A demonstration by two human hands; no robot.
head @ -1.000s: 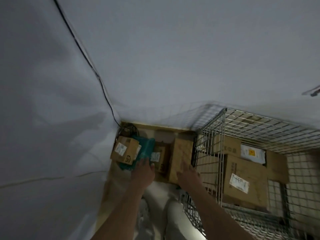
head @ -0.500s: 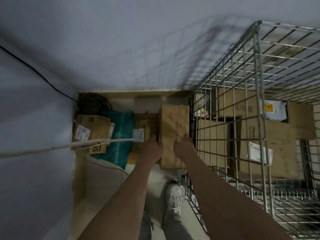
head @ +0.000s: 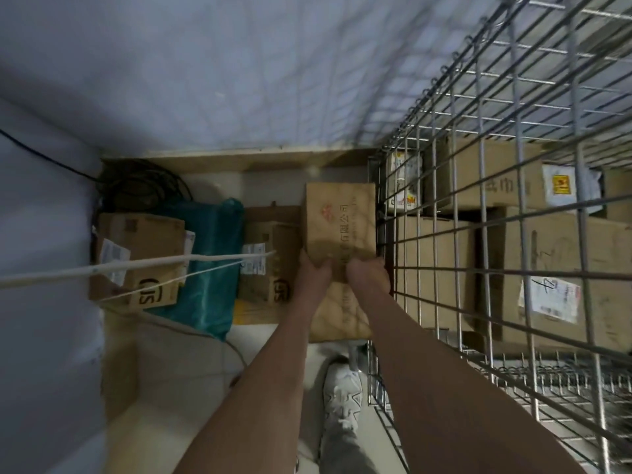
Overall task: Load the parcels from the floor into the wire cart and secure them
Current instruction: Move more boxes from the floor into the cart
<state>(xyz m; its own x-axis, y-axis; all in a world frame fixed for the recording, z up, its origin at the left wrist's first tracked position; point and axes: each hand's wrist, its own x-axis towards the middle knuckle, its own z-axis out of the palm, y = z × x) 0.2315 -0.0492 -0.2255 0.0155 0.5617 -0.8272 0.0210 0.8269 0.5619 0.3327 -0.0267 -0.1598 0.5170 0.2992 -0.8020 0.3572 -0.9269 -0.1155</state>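
1. Hands on the box: left hand (head: 313, 275) and right hand (head: 369, 273) both curled over the near part of the tall cardboard box (head: 338, 234), gripping it from either side.
2. Moved in since a second ago, when the left hand sat over the teal parcel; half a second ago already flanking this box. By the look of it, next parcel chosen, lift about to start.
3. Box on the floor yet, standing just beside the wire cart (head: 444, 234), outside the mesh.
4. Printed down its face: a red emblem and Chinese characters, "有限公司" legible.
5. Left of it, a smaller carton (head: 270, 265) with white shipping label and an "SF"-style logo; then a teal bag parcel (head: 208, 268); then another logo carton (head: 140, 254).
6. Inside the cart, several cartons (head: 561, 268) stacked, one with a yellow-and-white label; small print unreadable.
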